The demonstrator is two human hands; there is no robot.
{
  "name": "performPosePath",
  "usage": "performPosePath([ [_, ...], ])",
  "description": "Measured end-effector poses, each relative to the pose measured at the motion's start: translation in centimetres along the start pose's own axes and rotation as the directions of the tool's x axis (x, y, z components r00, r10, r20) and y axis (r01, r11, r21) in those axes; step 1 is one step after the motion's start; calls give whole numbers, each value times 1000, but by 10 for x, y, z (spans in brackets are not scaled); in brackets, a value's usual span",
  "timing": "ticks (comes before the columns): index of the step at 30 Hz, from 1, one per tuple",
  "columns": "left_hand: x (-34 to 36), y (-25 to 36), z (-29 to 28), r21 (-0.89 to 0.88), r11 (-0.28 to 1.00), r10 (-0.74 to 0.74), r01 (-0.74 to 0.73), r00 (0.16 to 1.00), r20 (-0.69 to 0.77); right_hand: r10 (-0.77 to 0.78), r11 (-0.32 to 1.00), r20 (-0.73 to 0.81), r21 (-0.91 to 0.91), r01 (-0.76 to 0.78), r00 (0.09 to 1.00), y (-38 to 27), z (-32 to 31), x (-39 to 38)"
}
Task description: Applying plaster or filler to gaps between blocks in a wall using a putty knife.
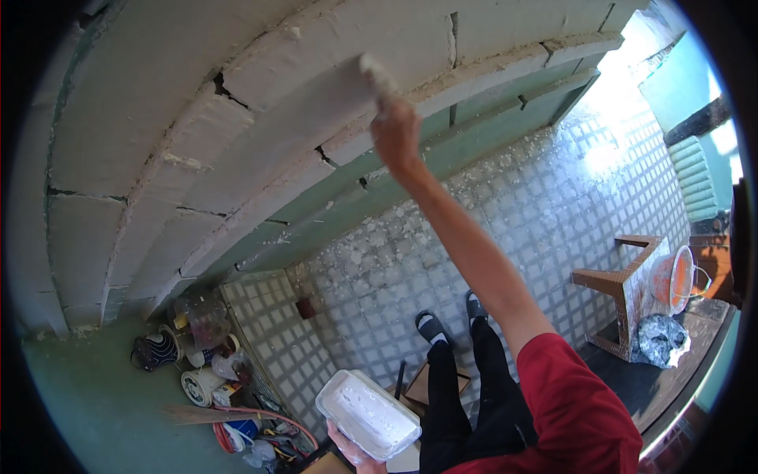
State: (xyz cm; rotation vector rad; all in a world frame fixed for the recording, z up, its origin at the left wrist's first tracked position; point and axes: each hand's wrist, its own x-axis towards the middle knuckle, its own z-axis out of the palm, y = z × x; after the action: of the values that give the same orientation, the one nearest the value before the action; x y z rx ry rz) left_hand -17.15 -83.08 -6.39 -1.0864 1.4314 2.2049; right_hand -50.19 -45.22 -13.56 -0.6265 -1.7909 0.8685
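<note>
Jutting from right grip (397,130), pale tool (374,73), tub (404,442) in left grip (355,453)

I see a white-coated brush (377,76) jutting beyond the fingers (385,120) of the right hand (397,138); an open rectangular tub (369,415), white-smeared inside, rests against the left hand's fingers (341,439).

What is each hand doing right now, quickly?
Left hand: holding a white tub by its near side.
Right hand: closed around a white-coated tool, exact type unclear.
</note>
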Motion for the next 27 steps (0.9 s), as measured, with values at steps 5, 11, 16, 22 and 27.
performPosePath([
  [5,5,-5,-6,24,1000,3,-4,1000,15,-267,962,200,5,272,943,-10,-12,-31],
  [11,10,-13,-35,-73,997,-38,35,998,-42,-559,828,56,-22,560,828,3,-15,1],
  [16,17,-5,-43,-103,993,-62,57,997,-44,-557,808,135,-141,572,820,12,12,10],
  [22,16,12,-32,-60,994,-104,95,980,-172,-590,754,219,-196,627,777,58,37,-7],
  [27,12,21,-24,-11,992,-127,129,950,-286,-519,793,331,-158,588,789,59,17,-31],
])
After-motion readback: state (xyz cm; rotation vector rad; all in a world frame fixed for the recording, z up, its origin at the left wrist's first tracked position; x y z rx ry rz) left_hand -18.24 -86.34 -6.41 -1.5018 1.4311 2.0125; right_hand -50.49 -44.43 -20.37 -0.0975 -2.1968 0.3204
